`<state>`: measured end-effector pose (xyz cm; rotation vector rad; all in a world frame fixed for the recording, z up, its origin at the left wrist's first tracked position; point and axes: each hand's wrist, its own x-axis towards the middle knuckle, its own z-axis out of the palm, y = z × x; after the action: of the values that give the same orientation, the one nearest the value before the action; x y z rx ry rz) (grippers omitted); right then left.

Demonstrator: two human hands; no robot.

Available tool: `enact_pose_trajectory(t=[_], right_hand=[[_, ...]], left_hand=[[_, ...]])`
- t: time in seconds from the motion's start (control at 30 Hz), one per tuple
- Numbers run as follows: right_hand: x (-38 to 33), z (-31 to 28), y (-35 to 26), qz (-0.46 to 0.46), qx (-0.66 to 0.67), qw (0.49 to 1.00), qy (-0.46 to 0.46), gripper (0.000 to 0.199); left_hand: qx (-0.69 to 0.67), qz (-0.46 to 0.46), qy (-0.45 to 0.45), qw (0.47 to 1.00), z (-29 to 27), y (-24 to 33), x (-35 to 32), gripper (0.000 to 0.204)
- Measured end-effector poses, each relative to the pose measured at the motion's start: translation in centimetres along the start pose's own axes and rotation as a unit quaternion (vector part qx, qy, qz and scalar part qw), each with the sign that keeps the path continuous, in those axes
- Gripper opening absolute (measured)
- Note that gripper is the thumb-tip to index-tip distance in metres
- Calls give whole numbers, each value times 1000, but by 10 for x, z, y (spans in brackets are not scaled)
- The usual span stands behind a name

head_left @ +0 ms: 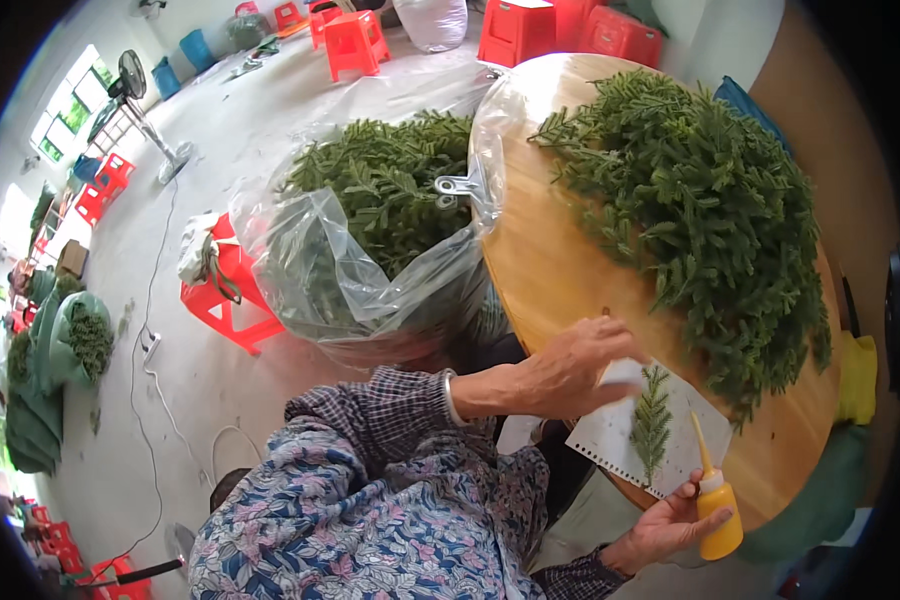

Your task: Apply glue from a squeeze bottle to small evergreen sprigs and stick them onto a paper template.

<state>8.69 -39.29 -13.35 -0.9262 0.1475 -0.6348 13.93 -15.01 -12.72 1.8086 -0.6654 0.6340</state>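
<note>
My right hand [670, 523] is closed around a yellow squeeze bottle [722, 520] whose long thin nozzle points up, near the table's front edge. Beside the nozzle lies a white sheet of paper [610, 435] with a perforated edge, and on it a single green artificial fir sprig [652, 425]. Over the paper's upper left corner hovers my left hand [570, 368]. Its fingers are apart, with the tips smeared by motion, and nothing shows in them. A large heap of fir sprigs [700, 210] covers the right side of the round wooden table [530, 210].
Left of the table, a clear plastic bag [370, 300] full of sprigs is fixed to the rim by a metal clip [457, 188]. A red stool [232, 290] stands beyond it. A cable [140, 400] runs over the floor near a standing fan [130, 75].
</note>
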Motion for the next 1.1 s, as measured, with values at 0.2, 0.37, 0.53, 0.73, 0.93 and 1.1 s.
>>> enact_pose_trajectory(t=[0.2,0.37,0.53,0.73,0.93,1.1], right_hand=[[14,-5,-2,1,-11,1000,-11,51],[22,9,-1,-43,-14,997,58,50],[21,2,3,-32,-23,999,32,50],[16,-14,0,-11,-30,999,-9,51],[3,3,3,-36,-27,998,34,49],[4,2,6,-51,-45,997,37,50]], left_hand=[[108,83,-127,983,32,17,-4,36],[178,125,-190,957,70,4,-2,32],[61,116,-101,986,49,-6,-1,21],[270,48,104,956,-70,16,29,23],[518,19,205,830,-205,-35,28,20],[552,19,141,822,-181,-52,42,14]])
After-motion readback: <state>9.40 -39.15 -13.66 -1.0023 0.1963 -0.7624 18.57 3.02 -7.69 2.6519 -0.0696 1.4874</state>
